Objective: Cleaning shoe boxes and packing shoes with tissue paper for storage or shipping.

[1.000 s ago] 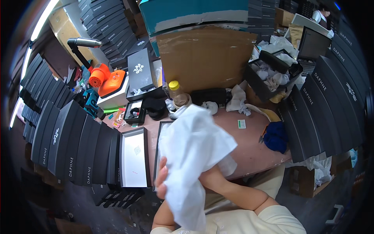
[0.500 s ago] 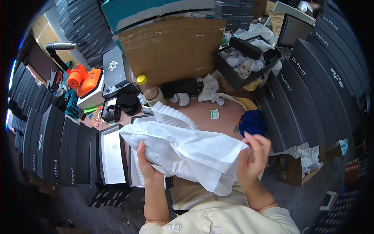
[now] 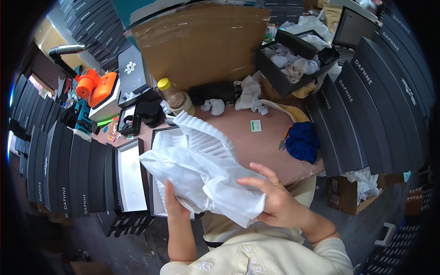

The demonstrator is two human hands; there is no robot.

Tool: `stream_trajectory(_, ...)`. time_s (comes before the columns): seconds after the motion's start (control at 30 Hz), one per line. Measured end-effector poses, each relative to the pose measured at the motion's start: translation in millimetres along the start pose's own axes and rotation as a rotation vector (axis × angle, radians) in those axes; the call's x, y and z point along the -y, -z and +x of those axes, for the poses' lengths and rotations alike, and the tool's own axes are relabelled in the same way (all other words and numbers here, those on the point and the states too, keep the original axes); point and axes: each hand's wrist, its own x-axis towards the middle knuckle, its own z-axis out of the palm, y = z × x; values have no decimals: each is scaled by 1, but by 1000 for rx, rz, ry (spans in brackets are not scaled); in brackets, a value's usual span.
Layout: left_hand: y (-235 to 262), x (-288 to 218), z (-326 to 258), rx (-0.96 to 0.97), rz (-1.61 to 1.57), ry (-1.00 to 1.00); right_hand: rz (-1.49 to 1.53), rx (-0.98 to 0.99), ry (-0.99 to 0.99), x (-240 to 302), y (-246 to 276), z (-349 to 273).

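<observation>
A bundle of thin white wrapping paper [image 3: 206, 183], creased and loosely folded, is held in front of my body. My left hand [image 3: 176, 201] grips its left underside, thumb up along the side and the other fingers hidden beneath. At the bundle's right end is my right hand [image 3: 282, 199], fingers stretched and apart over the paper, a ring on one of them. What lies inside the paper is hidden. Behind the bundle rises a ribbed white padding sheet [image 3: 204, 130]. Partly under it sits an open shoe box [image 3: 158, 208], beside a box lid with a white inside [image 3: 133, 176].
Dark shoe boxes stand in rows at left [image 3: 59, 169] and right [image 3: 362, 105]. On the pink table are a yellow-capped bottle [image 3: 172, 94], a small white-green card [image 3: 255, 125], a blue cloth [image 3: 302, 142] with pliers-like tips beside it, and a box of crumpled paper [image 3: 293, 62].
My right hand has moved left and inward, carrying the paper's right end over, so the bundle is shorter. My left hand keeps its grip. The view has shifted slightly.
</observation>
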Motion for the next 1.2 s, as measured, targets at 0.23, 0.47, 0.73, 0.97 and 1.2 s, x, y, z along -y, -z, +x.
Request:
stream_trajectory(0.23,66,-69,-4,174,634,38,651,-180,-42,-25,20,3)
stream_trajectory(0.47,131,-180,71,-83,-126,-521,869,-781,84,-20,45,5)
stream_trajectory(0.73,30,-105,-10,143,1943,-1222,-159,-659,101,-46,-14,34)
stream_trajectory(0.97,32,-50,9,131,2312,-493,-458,-218,-275,-71,-51,42)
stream_trajectory(1.2,80,-40,46,212,2331,-507,-295,-201,381,21,-67,63)
